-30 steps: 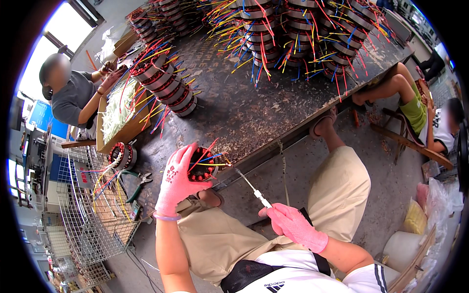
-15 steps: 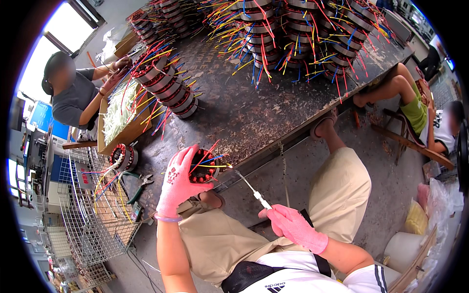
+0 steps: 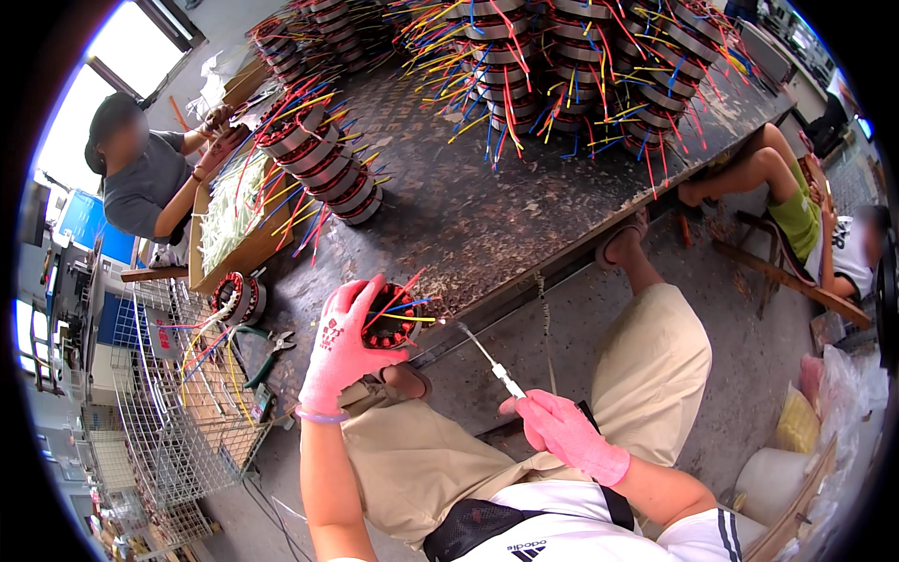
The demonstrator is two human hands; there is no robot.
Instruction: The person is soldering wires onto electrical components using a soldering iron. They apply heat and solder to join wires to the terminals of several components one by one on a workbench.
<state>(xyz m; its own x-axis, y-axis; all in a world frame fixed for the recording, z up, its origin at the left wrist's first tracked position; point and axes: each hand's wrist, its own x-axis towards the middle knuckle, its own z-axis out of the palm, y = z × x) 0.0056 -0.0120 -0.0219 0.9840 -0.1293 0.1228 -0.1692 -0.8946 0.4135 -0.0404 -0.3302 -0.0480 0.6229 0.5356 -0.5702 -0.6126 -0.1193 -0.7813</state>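
My left hand (image 3: 342,342), in a pink glove, grips a motor stator (image 3: 379,330) with red windings at the table's front edge. Red, blue and yellow leads stick out of it to the right. The yellow lead's end (image 3: 442,320) shows a small bright spot. Closed around the white handle of a soldering iron (image 3: 506,377) is my right hand (image 3: 568,433), also gloved in pink. The iron's thin metal tip points up and left, a little apart from the yellow lead's end.
Stacks of stators (image 3: 496,75) with coloured leads crowd the table's (image 3: 421,206) far side. At left are another stator stack (image 3: 328,173), a box of white sleeves (image 3: 229,225), a single stator (image 3: 239,298), pliers (image 3: 272,361) and a wire rack (image 3: 169,393). Two people sit left and right.
The soldering iron's tip has drawn back slightly to the right, away from the yellow lead's end. The stator stays almost still in my left hand.
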